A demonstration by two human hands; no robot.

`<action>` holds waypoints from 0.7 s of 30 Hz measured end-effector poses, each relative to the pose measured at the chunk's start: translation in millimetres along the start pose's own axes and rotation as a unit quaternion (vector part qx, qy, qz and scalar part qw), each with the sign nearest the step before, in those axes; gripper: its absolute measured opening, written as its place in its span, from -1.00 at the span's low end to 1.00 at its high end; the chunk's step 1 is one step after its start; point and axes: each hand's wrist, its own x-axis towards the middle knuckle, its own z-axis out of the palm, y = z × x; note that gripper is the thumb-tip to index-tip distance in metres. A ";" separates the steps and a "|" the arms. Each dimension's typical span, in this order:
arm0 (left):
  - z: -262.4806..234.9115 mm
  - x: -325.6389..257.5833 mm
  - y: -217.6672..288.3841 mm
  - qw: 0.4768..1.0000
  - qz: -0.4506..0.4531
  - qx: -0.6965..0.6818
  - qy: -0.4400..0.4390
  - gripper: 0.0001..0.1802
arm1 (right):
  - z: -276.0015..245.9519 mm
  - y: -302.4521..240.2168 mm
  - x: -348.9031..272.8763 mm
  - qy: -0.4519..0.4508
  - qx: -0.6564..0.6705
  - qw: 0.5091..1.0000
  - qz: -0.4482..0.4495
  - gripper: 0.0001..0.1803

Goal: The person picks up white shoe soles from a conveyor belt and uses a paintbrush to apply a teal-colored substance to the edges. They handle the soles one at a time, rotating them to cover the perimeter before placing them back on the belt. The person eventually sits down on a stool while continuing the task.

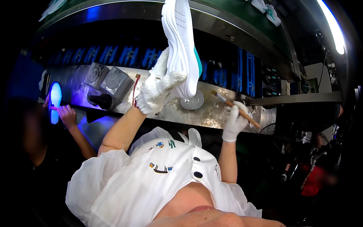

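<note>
gripping the white shoe sole (180,45) in the gloved left hand (157,89), right hand (235,122) pinching the brush (236,108) just right of the sole, best kept steady.

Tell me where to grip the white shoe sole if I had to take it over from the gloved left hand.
Grip the white shoe sole by its narrow edges around mid-length, above the left hand, coming from the right side. It stands nearly upright, its lower end wrapped by the gloved fingers, so only the upper stretch is free. The right hand holds a brush, so that side looks partly occupied.
</note>
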 end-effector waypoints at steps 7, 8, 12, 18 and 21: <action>8.8 -7.0 -14.1 0.999 -0.049 0.017 -0.009 0.03 | -14.4 -84.1 20.8 -0.042 0.121 0.986 -0.104 -0.75; 9.5 -7.4 -14.8 0.999 -0.051 0.016 -0.010 0.03 | -12.8 -84.9 21.3 -0.041 0.120 0.987 -0.102 -0.75; 9.1 -10.8 -18.4 0.998 -0.050 0.013 -0.045 0.08 | -6.3 -87.0 24.7 -0.090 0.106 0.985 -0.102 -0.82; 8.7 -17.3 -21.1 0.995 -0.076 -0.004 -0.063 0.13 | -1.6 -89.4 36.2 -0.119 0.063 0.986 -0.096 -0.87; 10.1 -19.9 -22.5 0.993 -0.088 -0.029 -0.072 0.14 | 2.9 -97.1 43.4 -0.118 0.049 0.988 -0.090 -0.87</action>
